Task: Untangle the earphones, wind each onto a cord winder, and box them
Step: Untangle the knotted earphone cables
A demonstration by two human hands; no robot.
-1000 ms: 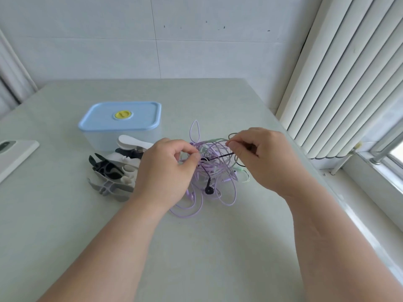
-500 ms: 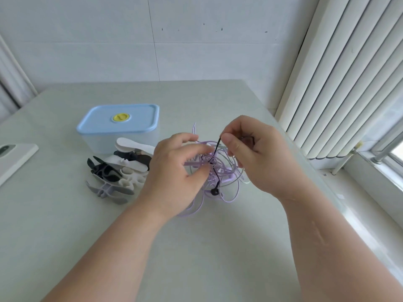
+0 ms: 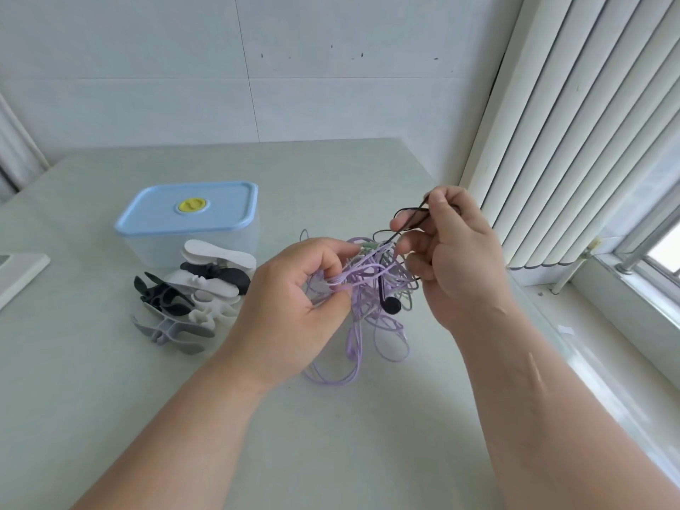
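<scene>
Two hands up over the pale table, one tangle of earphones held between them, its lowest loops seeming to reach the tabletop. On the left hand: fingers curled in, thumb and forefinger pinching a bunch of lilac cords at the near side of the knot. On the right hand: thumb and forefinger closed on a loop of black cord, held above and apart from the mass, other fingers loosely bent. Under the knot, a black earbud dangling free. Among the lilac, a greenish strand or two, too thin to trace.

As for handling: probably very light, limp and slick-jacketed, with no stiffness to push with, so only pulling and threading. Likely weakest where cord meets bud or plug. Better to grip the cord itself, close to a crossing, and to feed the bud end back through loops. A hard tug would likely cinch the knot tighter.

As for room: on the left, a heap of cord winders in white, black and grey, near the left hand. Behind it, touching or nearly so, the blue box, lid on. At the far left edge, a white flat object. On the right, the table edge close under the right forearm, then a sill and vertical blinds. Open tabletop toward the body and beyond the tangle toward the wall, seemingly the best ground for laying out a freed cord.
</scene>
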